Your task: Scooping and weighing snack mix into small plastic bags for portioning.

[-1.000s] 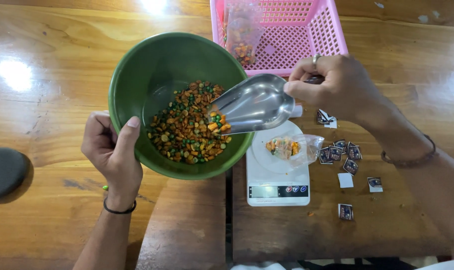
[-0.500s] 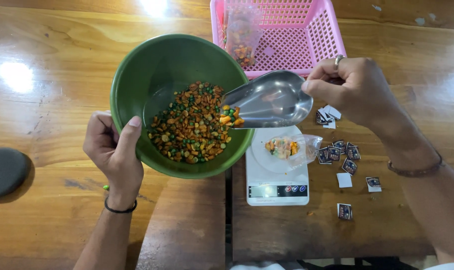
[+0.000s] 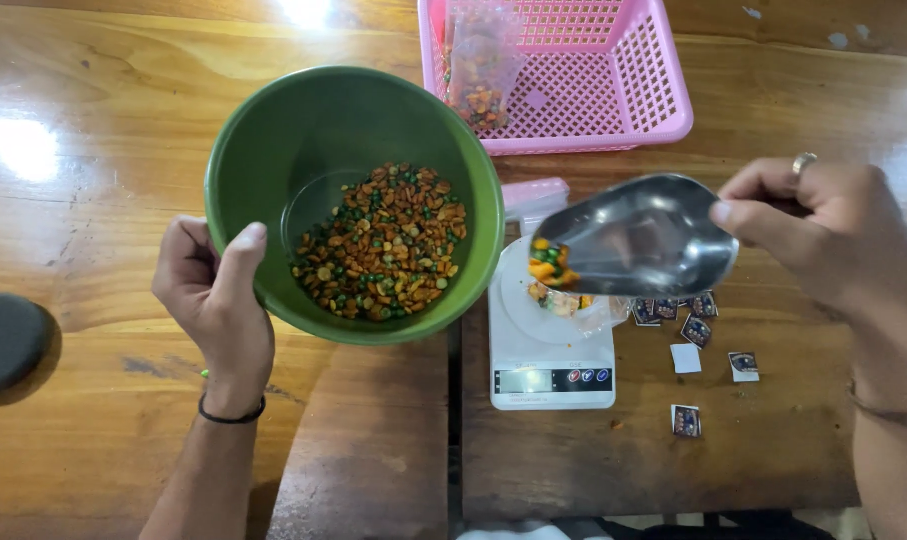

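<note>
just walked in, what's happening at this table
A person's left hand grips the rim of a green bowl of mixed orange and green snacks. The right hand holds a metal scoop with a few pieces at its tip, over a clear bag on a small white scale.

Scoop (image 3: 639, 240) – shiny metal; bowl (image 3: 274, 160) – smooth green plastic; table (image 3: 94, 100) glossy varnished wood.

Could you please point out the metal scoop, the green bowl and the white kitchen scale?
metal scoop (image 3: 639, 238): head view, inner pan.
green bowl (image 3: 334, 130): head view, bare inner wall.
white kitchen scale (image 3: 529, 350): head view, bare white top.
</note>
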